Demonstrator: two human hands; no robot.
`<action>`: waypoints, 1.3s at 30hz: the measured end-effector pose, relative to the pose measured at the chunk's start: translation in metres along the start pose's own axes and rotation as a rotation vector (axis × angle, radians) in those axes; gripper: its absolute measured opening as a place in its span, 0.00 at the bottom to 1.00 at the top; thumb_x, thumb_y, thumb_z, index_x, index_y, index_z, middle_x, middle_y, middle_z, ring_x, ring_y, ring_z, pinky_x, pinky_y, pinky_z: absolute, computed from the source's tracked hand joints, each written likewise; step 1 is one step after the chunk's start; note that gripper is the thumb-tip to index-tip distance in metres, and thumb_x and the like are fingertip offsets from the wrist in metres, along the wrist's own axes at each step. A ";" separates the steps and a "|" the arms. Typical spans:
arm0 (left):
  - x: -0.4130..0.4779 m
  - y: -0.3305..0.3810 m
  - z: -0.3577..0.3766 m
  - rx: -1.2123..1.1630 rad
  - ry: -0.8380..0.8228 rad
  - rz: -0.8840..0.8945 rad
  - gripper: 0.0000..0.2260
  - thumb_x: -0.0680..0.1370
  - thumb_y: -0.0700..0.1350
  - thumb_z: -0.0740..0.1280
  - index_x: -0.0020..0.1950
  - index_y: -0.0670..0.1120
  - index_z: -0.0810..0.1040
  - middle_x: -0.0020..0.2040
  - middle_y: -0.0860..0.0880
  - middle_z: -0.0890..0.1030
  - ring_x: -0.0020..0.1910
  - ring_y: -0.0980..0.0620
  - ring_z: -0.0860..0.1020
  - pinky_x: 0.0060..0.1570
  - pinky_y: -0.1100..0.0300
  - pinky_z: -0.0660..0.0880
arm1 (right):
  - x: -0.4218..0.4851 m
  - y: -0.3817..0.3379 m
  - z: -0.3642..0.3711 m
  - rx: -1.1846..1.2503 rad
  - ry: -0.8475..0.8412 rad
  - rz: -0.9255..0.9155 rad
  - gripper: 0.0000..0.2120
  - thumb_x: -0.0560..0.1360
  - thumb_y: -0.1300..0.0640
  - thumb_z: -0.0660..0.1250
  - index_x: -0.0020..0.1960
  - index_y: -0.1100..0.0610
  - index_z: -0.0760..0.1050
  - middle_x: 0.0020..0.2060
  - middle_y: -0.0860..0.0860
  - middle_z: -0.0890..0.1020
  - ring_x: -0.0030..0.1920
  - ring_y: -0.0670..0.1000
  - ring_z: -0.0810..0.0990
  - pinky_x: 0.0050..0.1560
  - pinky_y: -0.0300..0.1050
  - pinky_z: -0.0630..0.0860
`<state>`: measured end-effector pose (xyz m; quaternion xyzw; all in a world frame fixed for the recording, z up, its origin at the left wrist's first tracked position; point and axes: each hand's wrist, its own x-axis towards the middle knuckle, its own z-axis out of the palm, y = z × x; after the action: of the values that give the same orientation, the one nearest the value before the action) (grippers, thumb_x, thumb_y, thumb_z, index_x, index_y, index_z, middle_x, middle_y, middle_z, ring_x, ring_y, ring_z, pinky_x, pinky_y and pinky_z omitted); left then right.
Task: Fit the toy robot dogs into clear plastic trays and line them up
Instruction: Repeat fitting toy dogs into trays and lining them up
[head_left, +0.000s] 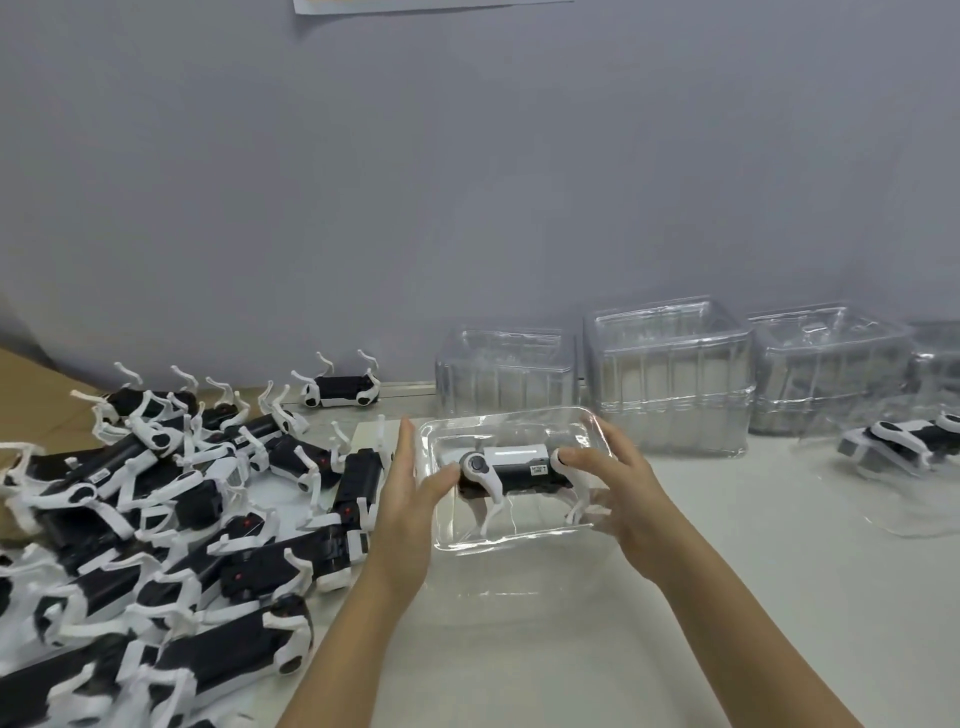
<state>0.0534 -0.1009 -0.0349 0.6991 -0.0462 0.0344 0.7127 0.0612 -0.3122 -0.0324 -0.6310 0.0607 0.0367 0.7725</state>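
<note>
A black-and-white toy robot dog (519, 467) lies on its side inside a clear plastic tray (514, 538) on the white table, in the middle of the view. My left hand (410, 493) stands with straight fingers against the tray's left edge, its thumb touching the dog's round front hip joint. My right hand (618, 488) reaches over the tray's right edge with spread fingers, its thumb pressing on the dog's rear end. At the far right, another dog (904, 447) lies in a second clear tray.
A big pile of loose robot dogs (156, 519) covers the table's left side, close to my left forearm. One dog (340, 389) lies upside down by the wall. Stacks of empty clear trays (670, 384) stand along the grey wall behind.
</note>
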 end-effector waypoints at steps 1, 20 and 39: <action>0.001 0.000 0.002 -0.035 0.026 -0.048 0.37 0.72 0.56 0.67 0.78 0.58 0.55 0.72 0.69 0.58 0.62 0.78 0.60 0.60 0.71 0.58 | 0.000 -0.001 -0.001 -0.006 -0.014 0.027 0.31 0.61 0.49 0.75 0.62 0.35 0.73 0.56 0.47 0.81 0.49 0.54 0.83 0.38 0.45 0.78; -0.007 0.027 0.005 0.034 -0.103 -0.011 0.22 0.67 0.60 0.70 0.61 0.68 0.74 0.55 0.67 0.76 0.49 0.74 0.73 0.49 0.70 0.64 | 0.005 -0.003 -0.042 0.213 -0.016 0.361 0.18 0.74 0.68 0.61 0.59 0.56 0.81 0.49 0.58 0.79 0.38 0.61 0.84 0.46 0.59 0.82; -0.001 -0.043 0.026 -0.009 -0.326 -0.225 0.14 0.81 0.42 0.62 0.64 0.55 0.76 0.61 0.62 0.79 0.62 0.62 0.76 0.60 0.65 0.72 | -0.047 -0.017 -0.050 -1.191 0.405 -0.151 0.14 0.77 0.51 0.65 0.61 0.42 0.75 0.67 0.46 0.74 0.61 0.50 0.74 0.64 0.48 0.67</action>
<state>0.0566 -0.1272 -0.0770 0.6932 -0.0826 -0.1594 0.6981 0.0141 -0.3635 -0.0195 -0.9497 0.1300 -0.1106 0.2627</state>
